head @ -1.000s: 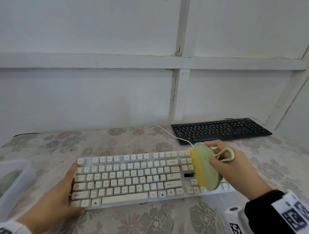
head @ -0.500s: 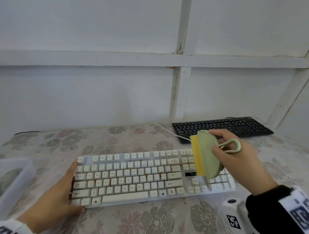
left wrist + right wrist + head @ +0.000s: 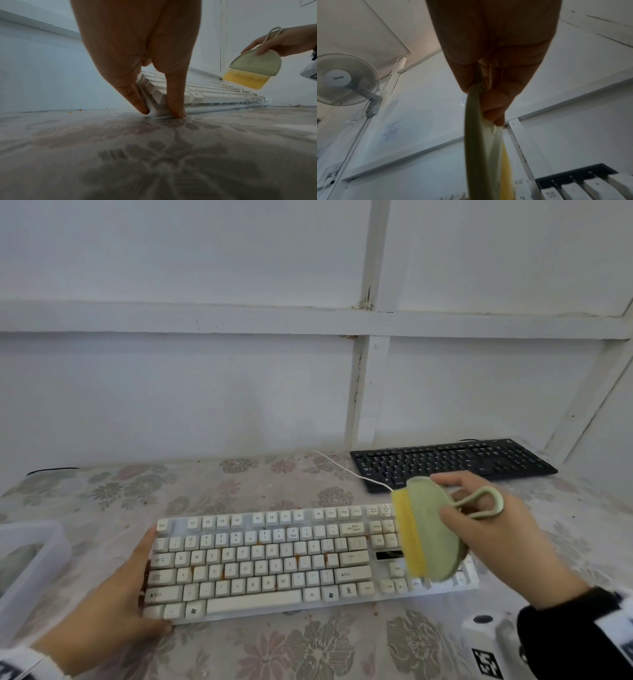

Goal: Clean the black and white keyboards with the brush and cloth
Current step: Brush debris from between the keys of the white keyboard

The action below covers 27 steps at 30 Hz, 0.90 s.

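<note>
The white keyboard [image 3: 267,563] lies across the floral tablecloth, with orange grime between some middle keys. My left hand [image 3: 147,580] braces its left end: straight fingers lie along the side edge and the thumb sits at the front corner [image 3: 161,113]. My right hand [image 3: 442,496] pinches a green brush [image 3: 431,535] with yellow bristles. It holds the brush just above the keyboard's right end, bristles pointing left. The left wrist view shows the brush [image 3: 255,65] clear of the keys [image 3: 214,93]. The black keyboard [image 3: 452,462] lies at the back right. No cloth is in view.
A translucent plastic container [image 3: 30,563] stands at the table's left edge. The white keyboard's cable [image 3: 346,470] runs back toward the wall. Crumbs [image 3: 75,111] lie on the tablecloth [image 3: 308,652]. A wall fan [image 3: 342,79] hangs high up.
My right hand has lifted the brush off the right-end keys, up and slightly back. My left hand has stayed on the keyboard's left end.
</note>
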Available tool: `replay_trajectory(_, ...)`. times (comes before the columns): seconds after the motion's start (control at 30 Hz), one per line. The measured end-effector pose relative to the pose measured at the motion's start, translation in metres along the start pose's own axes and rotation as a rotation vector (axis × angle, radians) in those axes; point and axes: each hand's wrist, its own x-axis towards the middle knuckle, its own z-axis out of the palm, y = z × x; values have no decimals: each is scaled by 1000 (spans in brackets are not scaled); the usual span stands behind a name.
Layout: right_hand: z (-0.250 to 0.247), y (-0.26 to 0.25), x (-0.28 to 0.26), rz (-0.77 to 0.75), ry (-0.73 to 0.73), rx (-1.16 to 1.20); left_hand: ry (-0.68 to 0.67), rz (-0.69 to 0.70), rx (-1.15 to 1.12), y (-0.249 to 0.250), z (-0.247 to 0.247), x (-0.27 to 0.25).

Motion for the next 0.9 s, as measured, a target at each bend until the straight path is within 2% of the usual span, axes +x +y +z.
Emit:
replay_trajectory(0.13, 14, 7, -1, 33, -18, -8, 3, 6, -8, -1, 0, 2)
replay_trajectory(0.37, 11, 17, -28, 131, -148, 61, 32, 40, 33, 5, -1, -2)
replay_trajectory(0.53, 2, -2, -9, 32, 1, 82, 22, 37, 61, 5, -2, -3)
replay_trajectory(0.63, 12, -7, 3, -3, 19, 70, 49, 53, 83, 8, -1, -4)
replay_trajectory(0.77, 23, 2, 4, 22, -29, 1, 42, 64, 87, 14, -1, -6)
replay_trajectory(0.9, 22, 13, -14, 93, -144, 20, 40, 50, 94, 12, -2, -6)
